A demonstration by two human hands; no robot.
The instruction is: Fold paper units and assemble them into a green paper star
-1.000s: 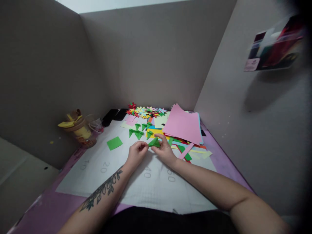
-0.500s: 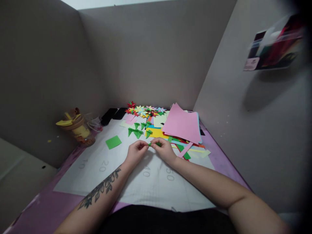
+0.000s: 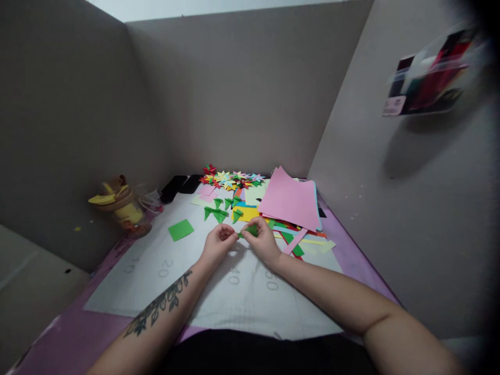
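One view only, from the person's head, looking forward and down across the counter (image 3: 117,291) toward the far corner of the grey walls (image 3: 242,94). The left hand (image 3: 219,245) and right hand (image 3: 261,242) meet mid-frame, fairly near.

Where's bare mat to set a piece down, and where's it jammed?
Free: white mat left of the left hand, bordered by the green square and jar; also the near strip between the forearms. Crowded: beyond the right hand, the pink sheet pile and scraps; paper stars along the back.

Grey partition walls (image 3: 242,94), purple-edged table (image 3: 351,255)
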